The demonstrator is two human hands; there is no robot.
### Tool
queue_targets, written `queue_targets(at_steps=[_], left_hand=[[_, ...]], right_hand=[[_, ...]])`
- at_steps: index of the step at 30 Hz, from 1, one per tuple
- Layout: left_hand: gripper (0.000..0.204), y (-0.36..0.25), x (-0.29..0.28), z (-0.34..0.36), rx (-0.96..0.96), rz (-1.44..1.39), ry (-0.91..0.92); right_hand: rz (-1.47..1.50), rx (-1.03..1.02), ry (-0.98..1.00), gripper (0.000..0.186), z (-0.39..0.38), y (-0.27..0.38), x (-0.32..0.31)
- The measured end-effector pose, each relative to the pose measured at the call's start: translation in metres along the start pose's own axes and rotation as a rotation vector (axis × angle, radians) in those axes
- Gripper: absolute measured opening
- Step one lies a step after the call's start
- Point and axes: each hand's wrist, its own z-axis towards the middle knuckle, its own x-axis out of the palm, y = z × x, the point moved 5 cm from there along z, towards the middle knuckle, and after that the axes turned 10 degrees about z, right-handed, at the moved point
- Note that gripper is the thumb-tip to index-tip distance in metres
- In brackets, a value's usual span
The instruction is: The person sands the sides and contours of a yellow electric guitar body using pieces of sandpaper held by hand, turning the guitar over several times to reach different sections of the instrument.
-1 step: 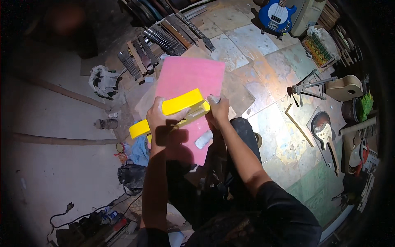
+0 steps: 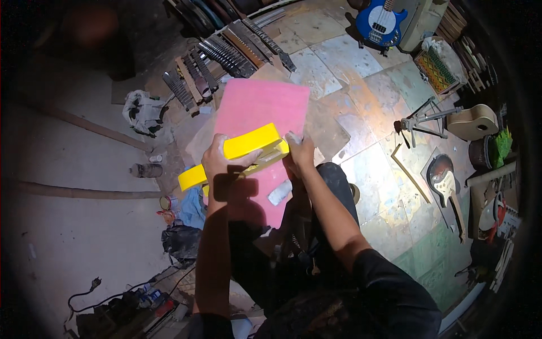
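Both forearms reach forward from the lower edge, nearly parallel. The left hand [image 2: 219, 161] wraps over the top of a long yellow piece [image 2: 240, 152], fingers curled down on it. The right hand [image 2: 299, 151] grips the piece's right end, knuckles up. The yellow piece lies tilted across a pink board [image 2: 259, 104] on the floor. A small white block [image 2: 279, 192] rests on the board near the right wrist. Guitar necks [image 2: 226, 56] lie beyond.

Block [image 2: 248, 148] between both hands' fingers [image 2: 217, 151], board [image 2: 259, 107] beneath and beyond them, guitar necks [image 2: 226, 53] farther beyond, rag [image 2: 142, 110] left, guitar body [image 2: 446, 181] right.
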Motion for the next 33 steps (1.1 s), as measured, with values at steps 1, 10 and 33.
queue_targets(at_steps=[1,10,33], left_hand=[[0.07,0.001,0.0,0.002,-0.003,0.012,-0.011],[0.068,-0.002,-0.005,0.0,0.049,-0.062,0.014],[0.064,0.054,-0.084,-0.119,-0.04,-0.787,-0.398]], right_hand=[[0.06,0.031,0.005,0.046,0.004,-0.004,0.002],[0.275,0.269,0.094,0.039,0.028,0.004,0.012],[0.008,-0.562,0.21,0.058,-0.089,0.243,-0.075]])
